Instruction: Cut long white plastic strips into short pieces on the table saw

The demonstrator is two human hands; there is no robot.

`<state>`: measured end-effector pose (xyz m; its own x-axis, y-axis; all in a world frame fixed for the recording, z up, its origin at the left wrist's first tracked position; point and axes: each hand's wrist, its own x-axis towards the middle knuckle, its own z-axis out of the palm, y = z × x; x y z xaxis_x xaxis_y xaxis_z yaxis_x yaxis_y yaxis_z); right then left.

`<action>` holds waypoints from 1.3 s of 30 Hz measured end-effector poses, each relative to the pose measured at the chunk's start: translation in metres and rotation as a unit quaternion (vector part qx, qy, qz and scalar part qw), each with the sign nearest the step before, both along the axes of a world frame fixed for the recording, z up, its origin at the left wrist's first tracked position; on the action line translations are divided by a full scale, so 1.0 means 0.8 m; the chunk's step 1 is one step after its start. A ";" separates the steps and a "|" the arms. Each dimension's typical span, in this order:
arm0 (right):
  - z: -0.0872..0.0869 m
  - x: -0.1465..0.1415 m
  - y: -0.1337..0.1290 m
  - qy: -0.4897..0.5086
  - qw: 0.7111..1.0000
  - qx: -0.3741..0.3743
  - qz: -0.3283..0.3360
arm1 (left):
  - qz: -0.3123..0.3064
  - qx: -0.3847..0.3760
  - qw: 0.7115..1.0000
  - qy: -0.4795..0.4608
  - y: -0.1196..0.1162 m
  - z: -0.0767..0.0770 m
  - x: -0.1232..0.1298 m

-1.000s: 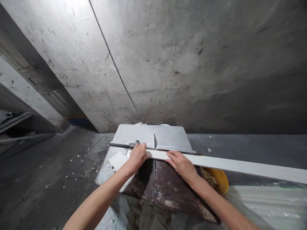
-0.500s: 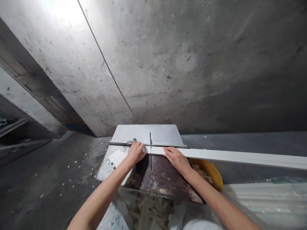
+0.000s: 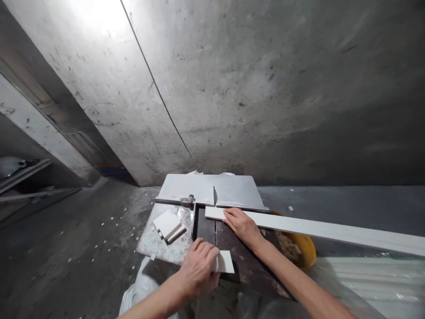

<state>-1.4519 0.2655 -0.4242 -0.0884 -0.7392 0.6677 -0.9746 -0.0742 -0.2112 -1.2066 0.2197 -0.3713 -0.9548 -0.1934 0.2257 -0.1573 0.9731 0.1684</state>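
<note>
My left hand (image 3: 201,266) is closed on a short white board piece (image 3: 226,262) at the near edge of the saw table. A long white board (image 3: 308,225) runs from the table off to the right. Near its left end, my right hand (image 3: 244,228) grips it, fingers over its near edge. Just left of that hand, the thin saw blade (image 3: 214,195) stands up out of its slot, beyond the board. A metal stop (image 3: 188,201) sits on the fence to the left. Several short white pieces (image 3: 168,223) lie stacked on the table's left part.
A yellow tub (image 3: 307,252) with offcuts stands under the long board. Plastic-wrapped white boards (image 3: 381,274) lie at the lower right. White plastic bags (image 3: 142,283) hang below the table. Small white scraps dot the floor (image 3: 99,239), and a concrete wall (image 3: 232,88) rises behind.
My left hand has come back toward me from the stop with a short piece in it. The long board's left end now lies near the blade, with my right hand still on it.
</note>
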 end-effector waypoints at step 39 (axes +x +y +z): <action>-0.001 -0.058 -0.030 -0.023 0.998 -0.006 -0.057 | 0.145 -0.085 0.979 -0.117 -0.168 0.043 -0.152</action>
